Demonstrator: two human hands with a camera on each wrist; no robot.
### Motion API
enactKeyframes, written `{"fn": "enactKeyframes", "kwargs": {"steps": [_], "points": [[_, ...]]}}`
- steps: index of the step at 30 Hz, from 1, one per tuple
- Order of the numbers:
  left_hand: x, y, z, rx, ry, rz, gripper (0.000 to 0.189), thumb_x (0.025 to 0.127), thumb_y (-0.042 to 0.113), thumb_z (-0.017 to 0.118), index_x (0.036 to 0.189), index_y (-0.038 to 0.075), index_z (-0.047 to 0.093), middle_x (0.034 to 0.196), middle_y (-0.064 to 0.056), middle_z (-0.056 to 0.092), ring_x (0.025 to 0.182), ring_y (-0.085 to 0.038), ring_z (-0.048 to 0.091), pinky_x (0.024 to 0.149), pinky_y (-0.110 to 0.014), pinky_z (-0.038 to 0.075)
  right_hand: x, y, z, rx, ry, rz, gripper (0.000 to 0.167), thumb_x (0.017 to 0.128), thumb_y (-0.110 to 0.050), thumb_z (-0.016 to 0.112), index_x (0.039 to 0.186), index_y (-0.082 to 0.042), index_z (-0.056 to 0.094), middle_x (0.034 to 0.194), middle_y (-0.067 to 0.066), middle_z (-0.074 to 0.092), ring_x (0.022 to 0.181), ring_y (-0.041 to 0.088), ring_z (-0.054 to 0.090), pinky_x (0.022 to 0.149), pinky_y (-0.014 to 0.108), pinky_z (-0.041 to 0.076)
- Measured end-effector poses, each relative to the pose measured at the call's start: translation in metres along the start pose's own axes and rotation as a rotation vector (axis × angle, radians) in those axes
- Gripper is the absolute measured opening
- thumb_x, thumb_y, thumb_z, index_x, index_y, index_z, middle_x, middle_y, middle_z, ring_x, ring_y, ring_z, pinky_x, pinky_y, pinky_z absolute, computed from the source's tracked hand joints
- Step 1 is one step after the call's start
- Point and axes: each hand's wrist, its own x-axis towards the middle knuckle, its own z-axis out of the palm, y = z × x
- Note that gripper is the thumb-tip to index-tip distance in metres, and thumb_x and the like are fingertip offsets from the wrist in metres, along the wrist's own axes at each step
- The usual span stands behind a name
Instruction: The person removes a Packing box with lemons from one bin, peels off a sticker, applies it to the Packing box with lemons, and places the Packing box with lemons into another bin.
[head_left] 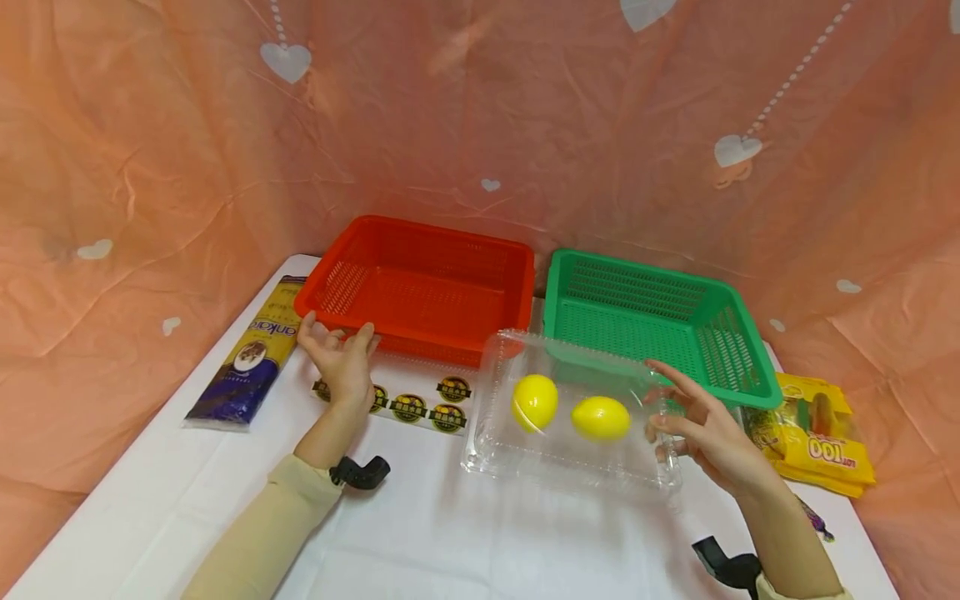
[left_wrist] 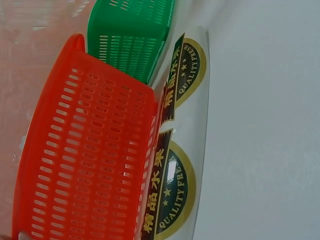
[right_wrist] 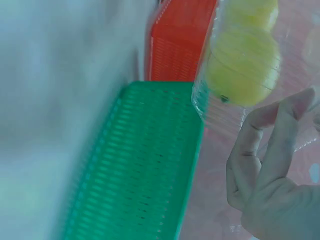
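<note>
My right hand [head_left: 708,433] pinches the right end of a clear plastic box [head_left: 495,442], held tilted above the table. Inside lie two yellow lemons [head_left: 535,403], which the right wrist view shows through the plastic beside my fingers [right_wrist: 285,140]. At the near left corner of a red basket [head_left: 435,333], my left hand [head_left: 341,362] touches the rim with its fingers spread. The left wrist view shows only a fingertip [left_wrist: 24,235] on that rim. A sheet of round fruit labels [head_left: 408,408] lies in front of the red basket, partly hidden by the left hand.
A green basket [head_left: 738,329] stands right of the red one, partly behind the plastic box. A blue and gold packet [head_left: 251,354] lies at the left table edge. A yellow bag [head_left: 817,433] sits at the right, with a small purple item [head_left: 813,518] nearer me.
</note>
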Motion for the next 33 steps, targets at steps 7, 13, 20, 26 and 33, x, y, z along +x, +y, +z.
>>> {"fn": "enactKeyframes", "kwargs": {"steps": [7,13,20,26,33], "points": [[0.001,0.001,0.001,-0.005,-0.005,-0.002,0.078,0.088,-0.016,0.063,0.142,0.025,0.024,0.095,-0.007,0.036,0.075,-0.019,0.054,0.074,-0.026,0.058,0.000,0.024,0.003,-0.012,-0.001,0.009,0.063,0.103,0.003,0.045,0.159,-0.015,0.023,0.120,0.006,0.049,0.080,0.013,0.066,0.058,0.026,0.056],[0.000,0.002,0.000,0.019,-0.001,-0.015,0.079,0.089,-0.014,0.063,0.143,0.026,0.023,0.098,-0.006,0.036,0.080,-0.021,0.055,0.078,-0.027,0.058,-0.001,0.040,0.001,-0.058,0.031,0.043,0.063,0.102,0.002,0.048,0.158,-0.015,0.025,0.120,0.011,0.049,0.080,0.011,0.062,0.060,0.029,0.056],[-0.001,0.002,0.000,0.036,0.000,-0.019,0.080,0.089,-0.013,0.064,0.145,0.026,0.022,0.100,-0.007,0.038,0.079,-0.020,0.056,0.078,-0.028,0.058,0.000,0.047,0.004,-0.122,0.080,0.098,0.066,0.099,-0.001,0.055,0.157,-0.017,0.029,0.125,0.023,0.040,0.077,0.014,0.060,0.060,0.034,0.055],[-0.002,0.003,-0.001,0.030,0.007,-0.017,0.081,0.089,-0.015,0.063,0.145,0.025,0.022,0.101,-0.007,0.035,0.080,-0.020,0.056,0.077,-0.027,0.058,0.004,0.053,0.007,-0.115,0.082,0.137,0.068,0.098,-0.002,0.056,0.158,-0.012,0.025,0.133,0.028,0.033,0.076,0.014,0.059,0.062,0.035,0.055],[0.000,0.003,0.000,0.025,-0.004,-0.014,0.081,0.089,-0.015,0.063,0.145,0.026,0.022,0.100,-0.006,0.036,0.080,-0.020,0.056,0.078,-0.027,0.058,0.005,0.058,0.007,-0.118,0.093,0.152,0.069,0.098,-0.005,0.058,0.157,-0.011,0.024,0.132,0.027,0.033,0.078,0.016,0.059,0.064,0.037,0.056]]}}
